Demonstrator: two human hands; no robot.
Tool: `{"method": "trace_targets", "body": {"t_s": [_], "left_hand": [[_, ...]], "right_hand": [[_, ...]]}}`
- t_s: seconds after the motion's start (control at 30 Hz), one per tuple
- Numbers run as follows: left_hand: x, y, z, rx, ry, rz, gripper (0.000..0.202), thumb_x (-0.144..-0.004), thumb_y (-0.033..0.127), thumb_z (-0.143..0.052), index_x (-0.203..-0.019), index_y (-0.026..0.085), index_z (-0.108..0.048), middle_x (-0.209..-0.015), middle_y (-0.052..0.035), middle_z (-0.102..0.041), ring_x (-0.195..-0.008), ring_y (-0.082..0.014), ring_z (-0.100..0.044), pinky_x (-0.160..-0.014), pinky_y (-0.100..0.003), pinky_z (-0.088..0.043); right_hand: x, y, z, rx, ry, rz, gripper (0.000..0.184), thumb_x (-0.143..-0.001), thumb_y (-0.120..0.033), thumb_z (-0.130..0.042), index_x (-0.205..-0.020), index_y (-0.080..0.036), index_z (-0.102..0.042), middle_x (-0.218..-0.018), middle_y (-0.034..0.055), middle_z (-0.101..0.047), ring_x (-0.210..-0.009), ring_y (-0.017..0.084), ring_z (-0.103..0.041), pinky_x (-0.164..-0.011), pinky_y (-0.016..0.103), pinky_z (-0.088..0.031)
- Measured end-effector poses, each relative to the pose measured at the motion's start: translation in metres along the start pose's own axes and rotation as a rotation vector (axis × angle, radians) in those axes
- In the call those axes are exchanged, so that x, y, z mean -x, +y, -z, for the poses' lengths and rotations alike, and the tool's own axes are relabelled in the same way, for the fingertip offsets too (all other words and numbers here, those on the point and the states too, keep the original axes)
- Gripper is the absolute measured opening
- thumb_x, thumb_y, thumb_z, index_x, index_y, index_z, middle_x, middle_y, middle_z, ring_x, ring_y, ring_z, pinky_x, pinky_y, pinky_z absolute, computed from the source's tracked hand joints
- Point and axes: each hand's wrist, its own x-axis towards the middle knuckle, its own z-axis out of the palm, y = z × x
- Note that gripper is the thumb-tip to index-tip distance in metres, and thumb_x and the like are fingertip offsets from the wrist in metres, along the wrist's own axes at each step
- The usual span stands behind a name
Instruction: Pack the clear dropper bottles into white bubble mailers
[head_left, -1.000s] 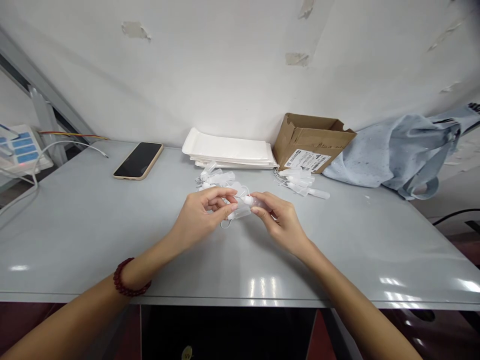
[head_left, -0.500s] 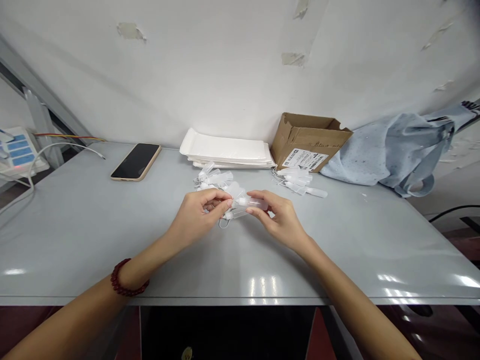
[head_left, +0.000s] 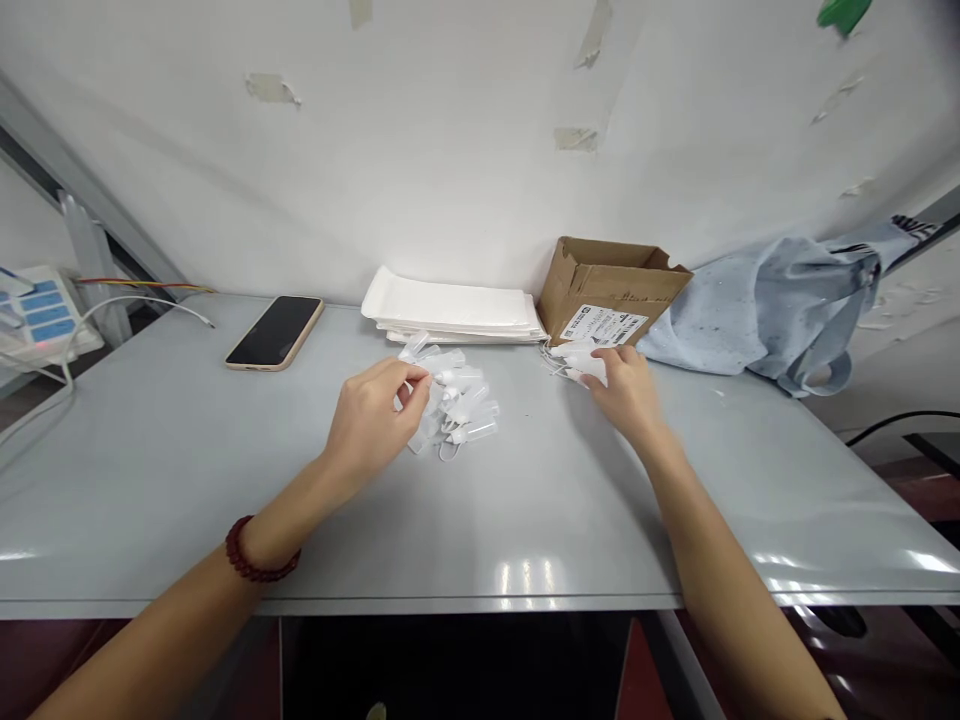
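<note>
Small translucent plastic bottles with white caps and thin loops lie in a loose pile [head_left: 471, 405] at mid-table. My left hand [head_left: 381, 408] is at the pile's left edge, thumb and forefinger pinched together; whatever is between the tips is too small to make out. Further right, beside the cardboard box, a smaller group of similar bottles [head_left: 574, 350] lies with its loops toward the left. My right hand [head_left: 628, 393] reaches over this group, thumb and fingers around a small plastic bottle, which the hand partly hides.
A stack of white envelopes [head_left: 454, 308] lies against the wall. The open cardboard box [head_left: 592, 290] stands right of it, with light blue cloth [head_left: 735, 310] beyond. A phone [head_left: 275, 333] lies at left, near a white cable [head_left: 135, 300] and a power strip [head_left: 49, 315].
My right hand has moved right with a bottle from the middle pile to the smaller group. My left hand has shifted slightly left, away from that bottle. The view has tilted slightly.
</note>
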Motion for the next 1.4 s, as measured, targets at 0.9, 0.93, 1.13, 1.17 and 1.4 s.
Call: {"method": "trace_targets", "body": {"t_s": [0.9,0.93,1.13,1.17,1.4], "left_hand": [[0.002,0.014,0.006,0.171,-0.146,0.158,0.021,-0.085,0.033,-0.054,-0.07,0.018,-0.055,-0.057,0.0029,-0.056,-0.05,-0.0101,-0.047,-0.05,-0.022,-0.037],[0.003,0.015,0.004,0.205,-0.181,0.135,0.02,-0.085,0.033,-0.054,-0.073,0.018,-0.057,-0.06,0.0024,-0.058,-0.052,-0.0101,-0.049,-0.05,-0.022,-0.038],[0.012,0.019,-0.006,0.313,-0.357,0.042,0.03,-0.086,0.035,-0.055,-0.109,0.017,-0.061,-0.076,0.0005,-0.065,-0.055,-0.0097,-0.053,-0.054,-0.022,-0.044],[0.012,0.019,-0.007,0.323,-0.364,0.04,0.032,-0.086,0.036,-0.055,-0.111,0.016,-0.061,-0.077,0.0003,-0.065,-0.054,-0.0094,-0.053,-0.054,-0.022,-0.044],[0.012,0.021,-0.004,0.35,-0.342,0.094,0.027,-0.088,0.037,-0.054,-0.103,0.017,-0.065,-0.073,0.0003,-0.065,-0.056,-0.0105,-0.053,-0.055,-0.022,-0.043]], "right_hand": [[0.013,-0.037,0.047,-0.768,-0.487,-0.074,0.036,-0.081,-0.049,-0.06,-0.098,-0.018,-0.067,-0.087,0.007,-0.071,-0.085,0.022,-0.065,-0.079,0.037,-0.049],[0.016,-0.045,0.046,-0.821,-0.526,-0.049,0.036,-0.082,-0.048,-0.059,-0.1,-0.018,-0.067,-0.088,0.0065,-0.07,-0.087,0.022,-0.065,-0.08,0.036,-0.049],[0.031,-0.074,0.038,-1.004,-0.649,0.026,0.031,-0.087,-0.041,-0.056,-0.107,-0.019,-0.066,-0.097,0.0058,-0.068,-0.086,0.017,-0.063,-0.084,0.036,-0.049],[0.033,-0.077,0.037,-1.016,-0.662,0.033,0.031,-0.088,-0.04,-0.056,-0.108,-0.019,-0.066,-0.098,0.0058,-0.068,-0.086,0.017,-0.063,-0.085,0.036,-0.049],[0.038,-0.086,0.034,-1.064,-0.775,0.083,0.029,-0.089,-0.038,-0.055,-0.109,-0.02,-0.067,-0.101,0.0053,-0.068,-0.086,0.016,-0.063,-0.086,0.035,-0.05]]}}
